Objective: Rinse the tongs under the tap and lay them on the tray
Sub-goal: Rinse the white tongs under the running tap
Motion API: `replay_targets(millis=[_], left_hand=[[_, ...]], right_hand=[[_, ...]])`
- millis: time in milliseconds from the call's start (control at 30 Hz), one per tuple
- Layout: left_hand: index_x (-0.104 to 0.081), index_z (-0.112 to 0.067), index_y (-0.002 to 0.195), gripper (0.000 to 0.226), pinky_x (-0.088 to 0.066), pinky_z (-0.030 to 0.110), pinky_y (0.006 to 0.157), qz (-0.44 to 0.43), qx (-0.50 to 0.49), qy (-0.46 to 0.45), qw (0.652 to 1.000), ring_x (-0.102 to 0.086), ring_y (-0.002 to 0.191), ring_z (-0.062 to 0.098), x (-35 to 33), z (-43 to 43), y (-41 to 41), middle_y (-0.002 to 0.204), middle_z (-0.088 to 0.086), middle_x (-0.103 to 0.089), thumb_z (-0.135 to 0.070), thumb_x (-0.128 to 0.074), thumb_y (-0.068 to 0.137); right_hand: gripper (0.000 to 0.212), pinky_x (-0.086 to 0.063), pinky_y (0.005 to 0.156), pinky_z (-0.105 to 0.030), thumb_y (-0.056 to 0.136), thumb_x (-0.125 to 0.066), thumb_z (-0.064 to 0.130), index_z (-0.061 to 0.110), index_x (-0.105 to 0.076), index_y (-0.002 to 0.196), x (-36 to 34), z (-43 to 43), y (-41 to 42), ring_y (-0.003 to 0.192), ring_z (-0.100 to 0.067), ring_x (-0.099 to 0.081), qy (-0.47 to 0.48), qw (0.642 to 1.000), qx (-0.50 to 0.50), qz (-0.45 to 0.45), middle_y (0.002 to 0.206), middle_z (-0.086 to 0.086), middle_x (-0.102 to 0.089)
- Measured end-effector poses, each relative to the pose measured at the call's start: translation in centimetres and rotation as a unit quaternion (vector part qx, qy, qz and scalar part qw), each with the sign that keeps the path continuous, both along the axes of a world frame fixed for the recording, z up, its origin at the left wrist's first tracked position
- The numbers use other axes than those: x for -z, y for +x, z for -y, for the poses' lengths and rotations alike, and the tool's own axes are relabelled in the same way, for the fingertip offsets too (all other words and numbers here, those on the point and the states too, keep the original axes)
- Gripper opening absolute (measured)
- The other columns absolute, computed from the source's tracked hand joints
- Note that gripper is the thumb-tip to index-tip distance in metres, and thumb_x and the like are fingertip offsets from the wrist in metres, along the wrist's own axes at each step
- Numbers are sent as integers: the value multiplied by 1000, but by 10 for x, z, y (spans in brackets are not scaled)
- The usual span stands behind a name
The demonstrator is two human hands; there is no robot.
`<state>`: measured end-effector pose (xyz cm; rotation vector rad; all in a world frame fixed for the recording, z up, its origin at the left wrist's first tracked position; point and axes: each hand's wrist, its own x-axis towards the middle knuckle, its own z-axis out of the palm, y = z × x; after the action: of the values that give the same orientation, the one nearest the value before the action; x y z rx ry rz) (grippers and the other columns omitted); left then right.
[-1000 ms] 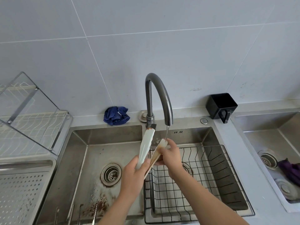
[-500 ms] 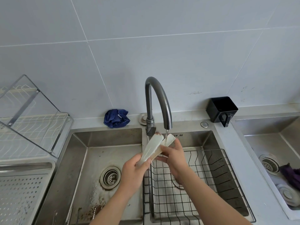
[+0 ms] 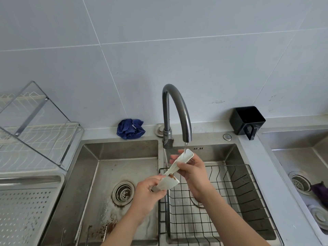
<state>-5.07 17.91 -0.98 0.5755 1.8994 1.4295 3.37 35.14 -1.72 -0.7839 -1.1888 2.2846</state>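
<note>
White plastic tongs [image 3: 168, 182] with brown food residue are held over the divider of the double sink. My left hand [image 3: 148, 194] grips their lower end. My right hand [image 3: 192, 170] pinches the upper arm of the tongs, whose tip sits right under the spout of the dark grey tap [image 3: 179, 110]. A thin stream of water runs onto that tip. The perforated steel tray [image 3: 21, 210] lies at the far left, beside the left basin.
A black wire basket [image 3: 230, 201] sits in the right basin. The left basin [image 3: 99, 183] has a drain and some utensils at its near edge. A dish rack [image 3: 35, 135] stands at left, a blue cloth [image 3: 130, 128] and black cup [image 3: 247, 121] at the back.
The tongs have tilted from nearly upright to a flatter slant, and their arms have spread apart. My right hand moved up to the tip under the water; my left hand dropped lower.
</note>
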Motion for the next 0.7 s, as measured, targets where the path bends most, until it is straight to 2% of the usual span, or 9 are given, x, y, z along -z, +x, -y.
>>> replay_targets(millis=[100, 233, 400, 500, 600, 700], left_hand=[[-83, -18, 86, 36, -46, 29, 102, 49, -23, 19, 998, -64, 118, 7, 1, -4, 4, 116, -8, -77, 16, -74, 77], [-79, -21, 74, 33, -48, 22, 88, 94, -48, 32, 994, -68, 109, 10, 1, -5, 7, 114, -9, -76, 11, -75, 78], [-77, -11, 83, 21, -49, 30, 88, 130, -85, 21, 988, -72, 94, 10, 2, -2, 5, 99, 0, -79, 9, -71, 82], [-77, -13, 78, 22, -50, 35, 91, 132, -101, 18, 986, -73, 96, 13, 1, -2, 3, 99, 1, -79, 8, -71, 82], [-75, -14, 78, 22, -51, 42, 95, 119, -96, 11, 988, -71, 102, 24, 0, -5, 2, 103, 8, -77, 6, -69, 83], [-71, -12, 77, 18, -52, 47, 94, 113, -86, 3, 990, -70, 99, 30, -1, -9, 3, 105, 11, -76, 4, -68, 86]], right_hand=[[39, -61, 88, -44, 86, -62, -18, 13, -72, 107, -6, -3, 5, 102, -37, -74, 56, 998, -15, 5, 109, -23, -75], [20, -62, 80, -40, 93, -62, -8, 10, -67, 100, -8, -8, 6, 94, -32, -74, 70, 997, 17, 28, 101, -20, -77], [10, -62, 75, -33, 100, -59, 2, 7, -63, 107, -10, -12, -3, 90, -27, -77, 73, 995, -7, 67, 98, -14, -79], [14, -62, 78, -38, 101, -58, 3, 6, -63, 113, -10, -14, -7, 95, -30, -77, 56, 996, -25, 72, 103, -15, -79], [17, -63, 84, -46, 94, -61, -4, 0, -63, 110, -6, -16, -6, 97, -34, -76, 45, 993, -39, 100, 99, -17, -79], [21, -64, 76, -44, 89, -64, -9, -4, -62, 110, -1, -16, -2, 90, -31, -78, 59, 989, -41, 129, 92, -18, -79]])
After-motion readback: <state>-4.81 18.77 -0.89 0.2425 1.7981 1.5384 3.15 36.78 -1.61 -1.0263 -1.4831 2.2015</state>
